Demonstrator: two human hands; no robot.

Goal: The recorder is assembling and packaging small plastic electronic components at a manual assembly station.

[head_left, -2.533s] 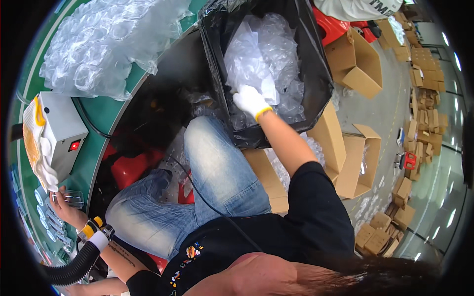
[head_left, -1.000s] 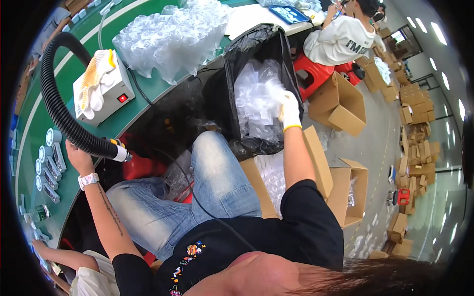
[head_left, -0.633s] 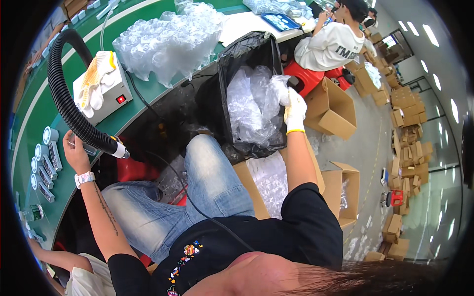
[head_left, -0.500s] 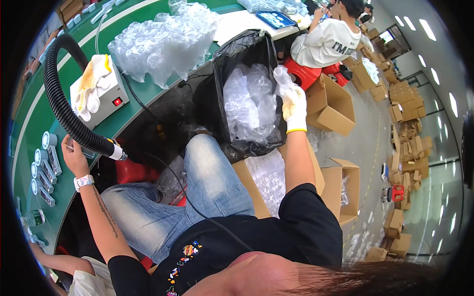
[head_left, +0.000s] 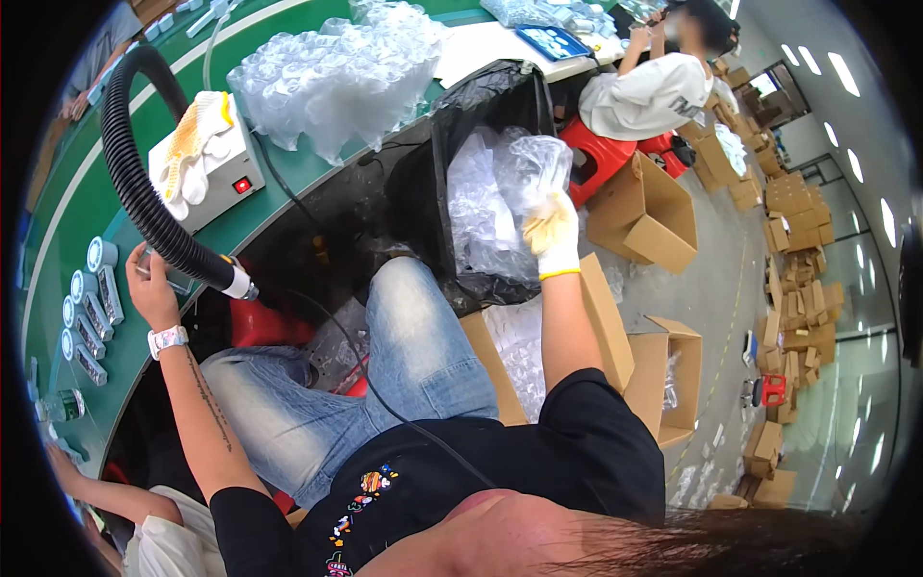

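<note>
My right hand, in a white glove with a yellow cuff, grips a crumpled clear plastic bag over the right side of a black bin bag. More clear plastic fills that bin bag. At the green table's edge, my bare left hand has its fingers bent round something small, mostly hidden by the fingers and the hose. A black corrugated hose arches just beside it, its white nozzle hanging past the edge.
A white box with gloves on top stands on the green table. Small light-blue-topped devices line up nearby. Clear plastic cups are heaped farther off. Open cartons and a seated co-worker are at right.
My right hand has moved left and slightly down, bringing the clear plastic bag over the bin bag's contents. My left hand stays by the hose. The view has shifted slightly.
</note>
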